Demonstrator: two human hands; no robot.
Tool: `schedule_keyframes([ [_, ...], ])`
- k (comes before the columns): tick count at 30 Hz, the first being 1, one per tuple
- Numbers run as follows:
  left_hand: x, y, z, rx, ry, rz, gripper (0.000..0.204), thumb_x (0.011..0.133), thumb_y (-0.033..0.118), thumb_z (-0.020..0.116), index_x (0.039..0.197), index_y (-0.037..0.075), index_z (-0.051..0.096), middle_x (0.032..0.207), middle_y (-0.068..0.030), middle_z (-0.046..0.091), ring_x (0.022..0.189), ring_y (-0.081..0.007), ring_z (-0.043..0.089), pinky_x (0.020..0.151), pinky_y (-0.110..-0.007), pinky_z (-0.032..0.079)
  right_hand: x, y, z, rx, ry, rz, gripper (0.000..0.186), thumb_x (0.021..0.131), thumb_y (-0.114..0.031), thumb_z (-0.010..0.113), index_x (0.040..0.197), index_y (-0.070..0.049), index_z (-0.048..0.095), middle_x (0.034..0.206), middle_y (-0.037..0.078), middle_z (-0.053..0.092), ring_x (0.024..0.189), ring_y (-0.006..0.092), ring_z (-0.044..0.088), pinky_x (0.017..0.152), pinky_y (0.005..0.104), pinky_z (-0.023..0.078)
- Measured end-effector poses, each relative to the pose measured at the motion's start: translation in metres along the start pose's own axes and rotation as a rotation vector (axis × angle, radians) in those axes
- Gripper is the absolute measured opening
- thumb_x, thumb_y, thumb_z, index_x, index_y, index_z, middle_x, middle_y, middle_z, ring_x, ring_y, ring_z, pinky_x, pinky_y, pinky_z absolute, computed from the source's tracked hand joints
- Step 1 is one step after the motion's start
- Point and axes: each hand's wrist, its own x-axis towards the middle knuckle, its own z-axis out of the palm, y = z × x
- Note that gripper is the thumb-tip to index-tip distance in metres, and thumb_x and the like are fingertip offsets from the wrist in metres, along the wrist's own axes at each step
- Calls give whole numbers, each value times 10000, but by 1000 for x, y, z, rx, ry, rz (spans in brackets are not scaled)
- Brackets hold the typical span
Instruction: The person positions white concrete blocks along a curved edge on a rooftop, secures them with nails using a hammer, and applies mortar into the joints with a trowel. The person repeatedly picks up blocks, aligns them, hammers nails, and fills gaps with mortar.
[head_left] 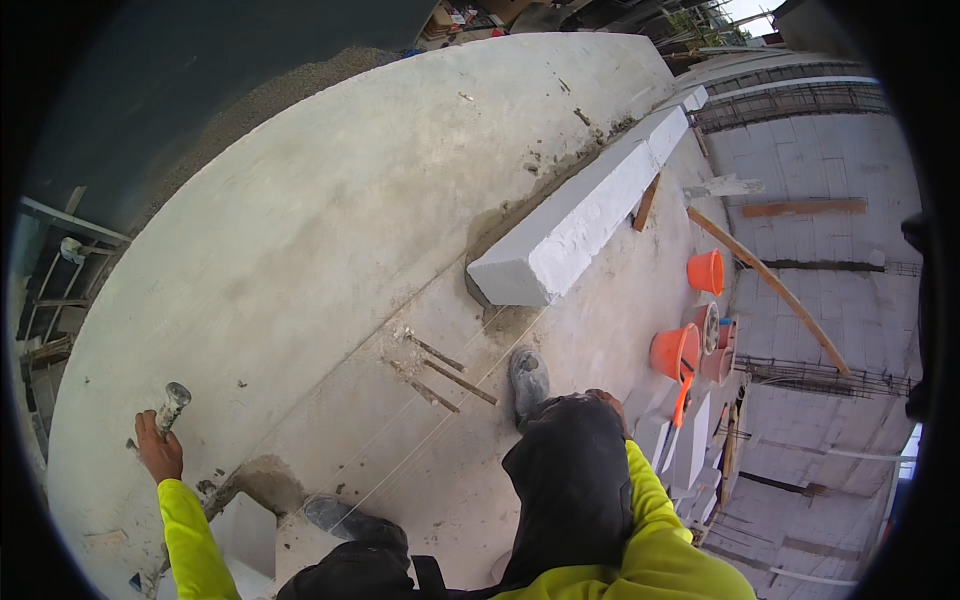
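My left hand point(160, 452) is closed around a mallet with a dirty, mortar-caked cylindrical head point(174, 403), held over the concrete slab at the left. Its handle is mostly hidden by the hand. My right hand point(608, 403) rests at my bent right knee, its fingers largely hidden behind the leg. Near my left forearm a white block point(245, 530) sits beside a damp mortar patch point(272, 483). Ahead, a row of white blocks point(585, 225) runs away to the upper right. Thin strings point(425, 440) stretch from the row's near end toward my left boot point(352, 520).
Several rusty rebar stubs point(440, 372) stick up from the slab ahead. Orange buckets point(672, 352), one with an orange-handled tool point(684, 392), stand at the right near stacked blocks point(690, 440). A long plank point(770, 285) leans by the block wall point(820, 230). The slab's edge curves along the left.
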Motion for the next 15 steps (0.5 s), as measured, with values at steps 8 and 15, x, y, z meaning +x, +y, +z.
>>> schedule_keyframes([
  [8, 4, 319, -196, -113, -470, 712, 375, 590, -3, 680, 935, 55, 546, 967, -141, 502, 948, -337, 530, 808, -431, 441, -43, -132, -146, 757, -125, -284, 402, 978, -231, 632, 1252, 60, 587, 1140, 208, 651, 1021, 257, 643, 882, 339, 510],
  [15, -41, 581, -301, -251, -781, 1324, 210, 743, 50, 627, 943, 52, 563, 928, -116, 543, 937, -308, 563, 845, -415, 462, -149, -161, -238, 810, -913, -371, 580, 937, -188, 670, 1407, 43, 420, 1006, 160, 624, 891, 230, 634, 783, 356, 523],
])
